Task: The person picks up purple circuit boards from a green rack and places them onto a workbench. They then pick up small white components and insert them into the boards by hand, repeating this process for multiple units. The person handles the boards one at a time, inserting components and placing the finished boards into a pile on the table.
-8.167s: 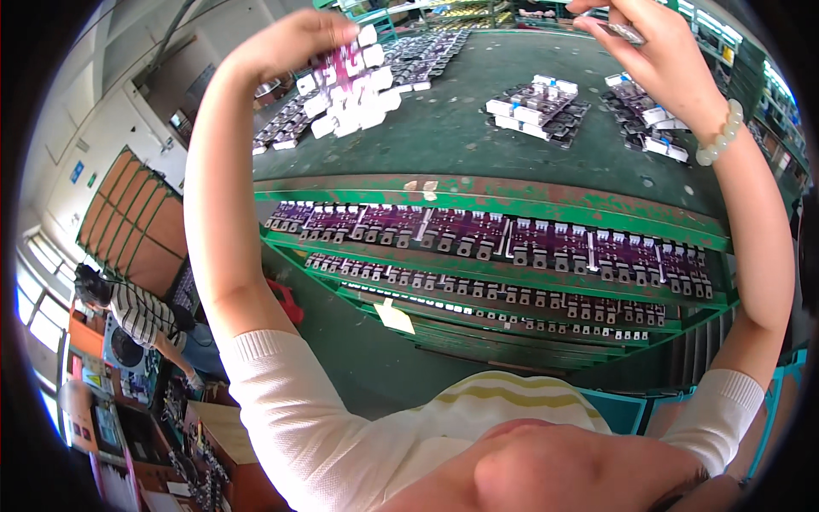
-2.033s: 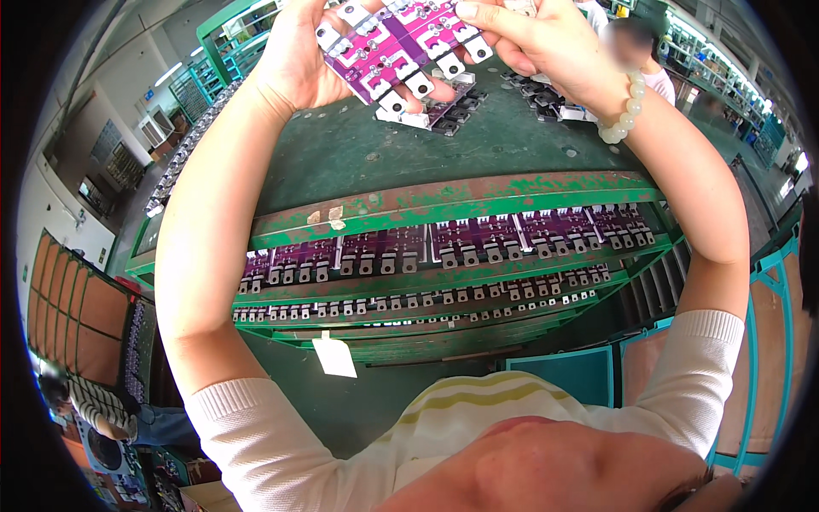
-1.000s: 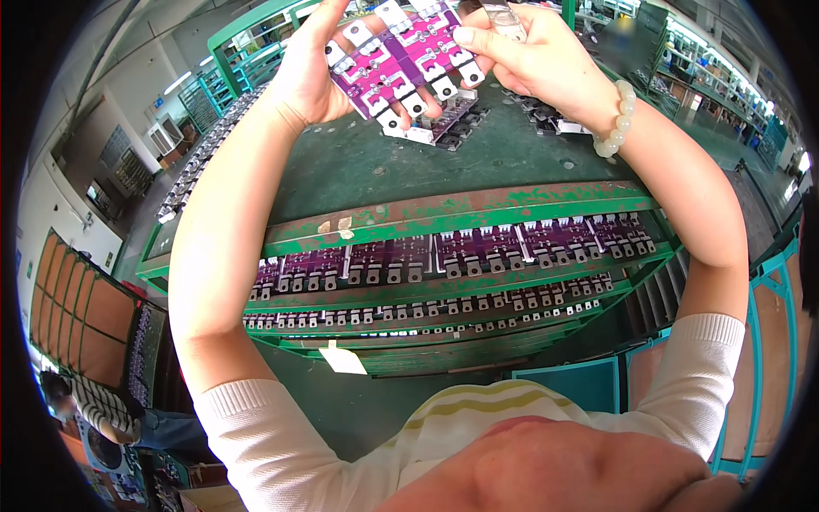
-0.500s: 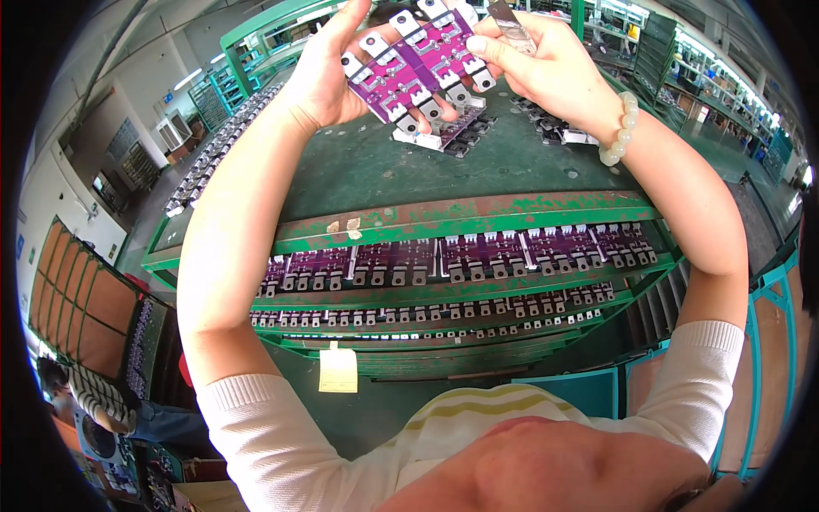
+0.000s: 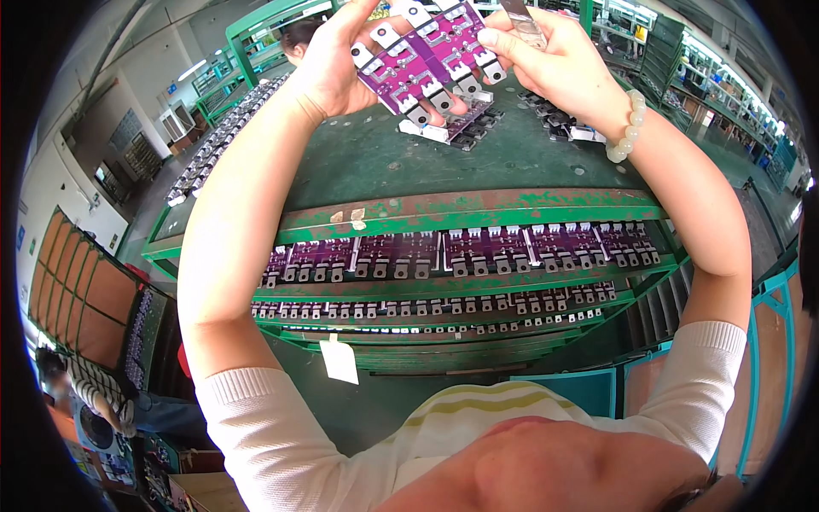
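Note:
My left hand (image 5: 331, 75) is closed round a purple circuit board (image 5: 420, 66) with black-and-silver tabs along two edges. The board is held tilted above the green bench top; some fingertips show below its lower edge. At the board's right edge, my right hand (image 5: 570, 70) pinches a flat metal blade (image 5: 522, 20), and its thumb reaches the board's corner. The blade's tip points up, away from the board. Under the held board, a stack of similar boards (image 5: 461, 132) lies on the bench.
More boards (image 5: 559, 119) lie on the bench under my right wrist. A long row of parts (image 5: 223, 136) lines the bench's left edge. Shelves (image 5: 397, 256) below hold rows of purple boards. A paper tag (image 5: 339, 362) hangs from the front. One person (image 5: 98, 397) is at lower left.
Both hands and the board have shifted slightly right. The paper tag has swung to a tilt. Part of another person's head now shows behind my left hand.

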A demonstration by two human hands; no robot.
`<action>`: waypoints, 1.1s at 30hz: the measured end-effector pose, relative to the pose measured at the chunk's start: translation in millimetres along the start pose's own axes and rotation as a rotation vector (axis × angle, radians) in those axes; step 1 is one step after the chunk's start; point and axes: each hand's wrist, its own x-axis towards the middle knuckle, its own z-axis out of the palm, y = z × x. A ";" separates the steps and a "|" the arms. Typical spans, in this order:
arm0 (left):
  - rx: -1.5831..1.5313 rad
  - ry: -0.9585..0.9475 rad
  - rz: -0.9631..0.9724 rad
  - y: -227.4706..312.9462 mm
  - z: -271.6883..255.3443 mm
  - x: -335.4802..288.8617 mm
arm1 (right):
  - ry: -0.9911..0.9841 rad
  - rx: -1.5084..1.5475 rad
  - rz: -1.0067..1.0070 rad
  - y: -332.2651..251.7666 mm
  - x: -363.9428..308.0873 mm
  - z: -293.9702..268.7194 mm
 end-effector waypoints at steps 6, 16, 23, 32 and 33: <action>0.011 0.031 -0.001 -0.6 -3.2 2.5 | -0.009 0.056 0.000 -1.6 -2.7 -0.3; 0.158 0.024 0.080 -7.6 -7.1 3.4 | -0.005 0.090 -0.086 5.1 0.7 -0.8; 0.246 -0.019 0.146 -6.4 -18.7 11.1 | 0.001 0.014 -0.201 32.2 11.9 -7.9; 0.289 0.099 0.288 -5.9 -16.9 11.7 | -0.108 0.171 0.009 -4.0 7.9 -14.1; 0.307 0.122 0.343 -8.4 -17.6 13.6 | -0.072 0.178 0.029 -3.7 7.9 -6.4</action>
